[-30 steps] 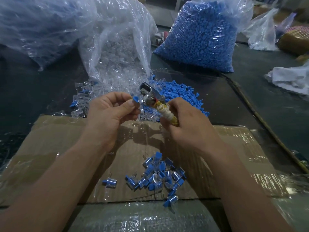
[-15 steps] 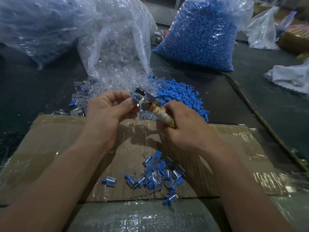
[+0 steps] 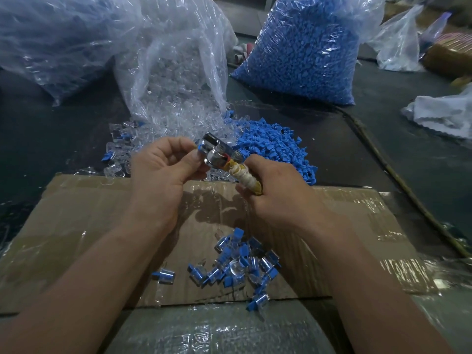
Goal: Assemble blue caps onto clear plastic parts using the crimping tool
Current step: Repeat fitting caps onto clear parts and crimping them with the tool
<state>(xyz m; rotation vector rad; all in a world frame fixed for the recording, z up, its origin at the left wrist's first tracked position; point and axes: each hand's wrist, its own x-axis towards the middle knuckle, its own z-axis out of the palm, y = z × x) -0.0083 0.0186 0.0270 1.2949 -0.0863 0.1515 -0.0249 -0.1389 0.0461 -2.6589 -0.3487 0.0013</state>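
I see my left hand [image 3: 163, 172] raised over the far edge of the cardboard [image 3: 89, 213], its thumb and fingers pinching a small blue cap [image 3: 200, 146] right at the metal head of the tool [image 3: 217, 154]. I cannot tell whether a clear part sits under that cap, as my fingers hide it. My right hand [image 3: 275, 190] is curled round the tool's handle, which is wrapped in pale, yellowed tape, and the tool tilts up and to the left so that its head meets the cap.

Below my hands, a heap of finished pieces [image 3: 237, 261], clear bodies with blue tops, lies on the cardboard, with one piece [image 3: 163, 275] a little apart on its left. Beyond the tool, loose caps [image 3: 275, 146] are piled on the dark desk [image 3: 51, 139], touching a spill of clear parts [image 3: 120, 146] from the open clear bag [image 3: 173, 80]. A full bag of caps [image 3: 304, 49] stands further back on the right. Another large plastic bag [image 3: 56, 39] sits at the far left, and a white cloth [image 3: 444, 113] lies at the right edge.
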